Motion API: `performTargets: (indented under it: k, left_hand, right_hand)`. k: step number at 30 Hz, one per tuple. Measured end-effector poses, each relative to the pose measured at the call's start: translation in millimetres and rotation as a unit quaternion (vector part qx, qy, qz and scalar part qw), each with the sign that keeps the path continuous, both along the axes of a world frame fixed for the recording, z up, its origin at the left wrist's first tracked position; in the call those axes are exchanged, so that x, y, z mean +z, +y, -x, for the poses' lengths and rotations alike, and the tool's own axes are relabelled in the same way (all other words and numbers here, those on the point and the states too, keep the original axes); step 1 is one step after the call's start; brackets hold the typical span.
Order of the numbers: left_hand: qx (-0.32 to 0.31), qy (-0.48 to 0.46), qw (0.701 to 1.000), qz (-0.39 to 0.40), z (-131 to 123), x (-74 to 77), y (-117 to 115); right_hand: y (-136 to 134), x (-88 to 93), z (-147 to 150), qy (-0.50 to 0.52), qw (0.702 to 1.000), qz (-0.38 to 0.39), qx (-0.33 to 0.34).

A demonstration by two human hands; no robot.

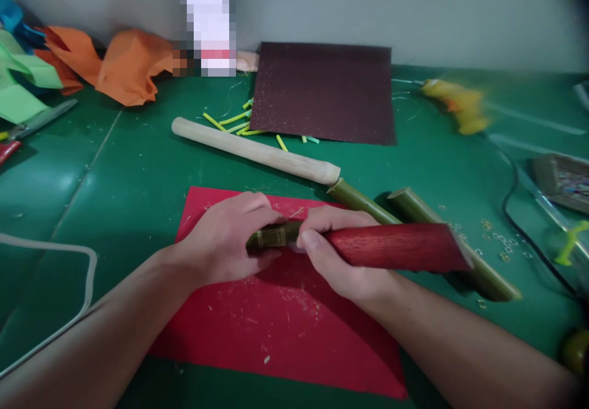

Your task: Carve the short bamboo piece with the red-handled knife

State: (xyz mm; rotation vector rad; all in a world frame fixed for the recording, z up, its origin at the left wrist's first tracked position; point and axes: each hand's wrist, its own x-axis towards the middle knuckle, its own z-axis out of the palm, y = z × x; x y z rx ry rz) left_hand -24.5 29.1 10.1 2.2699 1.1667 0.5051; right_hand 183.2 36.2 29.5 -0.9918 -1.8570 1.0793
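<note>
My left hand [223, 234] is closed around a short dark green bamboo piece [272, 236], with its right end sticking out between thumb and fingers. My right hand [338, 274] grips a tool with a thick red wooden handle [396, 246]. The tool's working end is hidden by my fingers, close against the bamboo, so its kind does not show. Both hands are over a red sheet [276, 323] scattered with fine pale shavings. Beyond them lies a pale peeled stick [255, 151], its right end by a green bamboo stick [363, 200].
Another green bamboo stick [414, 206] lies partly under the red handle. A dark brown sheet [322, 90] rests at the back over yellow strips. Back right is a yellow glue gun [455, 105] with a black cord. Orange paper [129, 68] and scissors [46, 118] lie left.
</note>
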Motion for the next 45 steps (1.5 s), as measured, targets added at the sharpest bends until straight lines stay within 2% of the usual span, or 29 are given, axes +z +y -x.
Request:
performTargets:
  k: [6,14,19,28,37,45]
  left_hand:
    - [-0.028,0.036,0.998,-0.051,1,0.8,-1]
    - [-0.024,0.032,0.998,-0.056,1,-1.2,-2]
    - [-0.011,0.046,0.997,-0.06,0,-2.2,-3]
    - [-0.014,0.017,0.994,-0.108,1,-5.3,-4]
    - [-0.006,0.01,0.997,-0.079,4,-3.7,0]
    - [0.003,0.003,0.999,-0.041,6,-4.6,1]
  right_hand:
    - [-3,-8.7,0,0.009,1.0,-0.015,0.002]
    - [-5,-4.0,6,0.003,1.0,-0.019,0.023]
    - [-8,-8.4,12,0.029,0.999,-0.027,0.029]
    - [-5,-15.0,17,0.077,0.997,0.003,-0.003]
    - [-1,-18.3,16,0.063,0.994,-0.035,-0.079]
    - [-2,-18.8,7,-0.005,1.0,-0.011,0.017]
